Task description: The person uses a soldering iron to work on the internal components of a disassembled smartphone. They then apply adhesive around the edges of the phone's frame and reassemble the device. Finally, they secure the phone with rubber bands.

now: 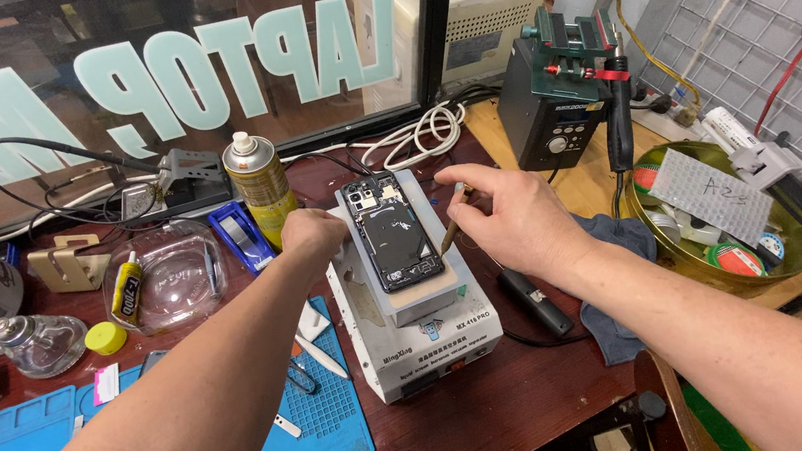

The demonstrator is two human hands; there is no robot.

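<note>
Opened phone [391,232] on heater block [416,294]: thin, light, fragile.
My left hand [313,233] steadies its edge; right hand [511,215] pinches a tool [452,222]. Grip frame edges only.

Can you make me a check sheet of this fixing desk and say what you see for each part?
Surface: dark wooden table with a blue mat.
Job's things: opened phone lying on a white machine.
Clutter: spray can, glue tube, bowl of tape rolls.
Hands: left hand steadies the phone; right hand holds a thin tool in its fingers.
Cables: white coil, black lead.
Surroundings: window, wire grid wall.
</note>
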